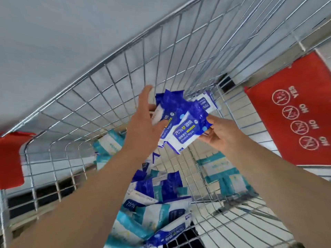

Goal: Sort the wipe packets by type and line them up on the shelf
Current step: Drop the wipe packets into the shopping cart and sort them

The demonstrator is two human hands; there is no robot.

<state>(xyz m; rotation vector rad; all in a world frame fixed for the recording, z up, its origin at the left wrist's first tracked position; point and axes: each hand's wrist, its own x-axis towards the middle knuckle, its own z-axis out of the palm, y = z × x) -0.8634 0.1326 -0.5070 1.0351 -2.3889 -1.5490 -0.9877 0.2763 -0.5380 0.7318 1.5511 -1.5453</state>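
Note:
I look down into a wire shopping cart (111, 97). My right hand (219, 134) grips a blue and white 75% alcohol wipe packet (188, 133) by its right end. My left hand (143, 122) holds several more blue packets (172, 104) against its palm, thumb across them, fingers stretched up. The two bundles touch in the middle above the cart. One more blue packet (206, 102) lies behind them against the wire wall. Lower in the cart is a heap of blue packets (155, 187) mixed with teal and white packets (143, 217).
A red child-seat flap with white prohibition signs (297, 111) hangs at the right. A red plastic handle end (10, 158) is at the left edge. More teal packets (225, 174) lie at the cart's right side. Pale floor tiles show through the wire.

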